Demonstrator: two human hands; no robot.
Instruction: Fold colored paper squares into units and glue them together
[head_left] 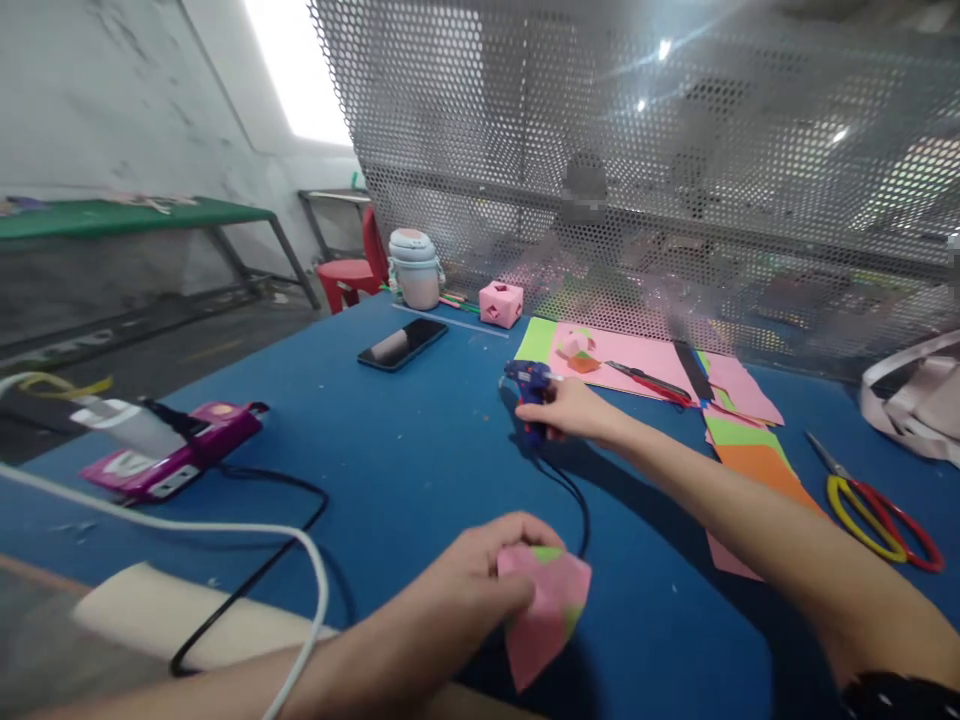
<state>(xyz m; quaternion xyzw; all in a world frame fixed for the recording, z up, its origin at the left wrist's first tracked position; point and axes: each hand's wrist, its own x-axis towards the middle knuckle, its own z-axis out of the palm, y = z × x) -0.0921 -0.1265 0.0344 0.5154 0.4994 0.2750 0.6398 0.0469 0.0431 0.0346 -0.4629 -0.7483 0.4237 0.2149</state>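
Note:
Near the front of the blue table (pixel 420 440), my left hand (pixel 480 580) pinches a folded pink and green paper piece (pixel 551 610) between thumb and fingers. Farther out, my right hand (pixel 574 408) grips a small blue glue gun (pixel 529 380), its black cord trailing down toward me. Whether the glue gun touches the table I cannot tell. Behind it and to the right, a partly folded pink, green and orange paper shape (pixel 577 350) and a red utility knife (pixel 649 382) lie on pink and green paper sheets (pixel 536 340).
A phone (pixel 403 344), a pink paper cube (pixel 501 303) and a lidded white cup (pixel 415 270) are toward the back. At left lies a purple power strip (pixel 202 440) with cords running forward. Yellow-red scissors (pixel 874 510) lie at right. A perforated metal panel (pixel 637 180) borders the far edge.

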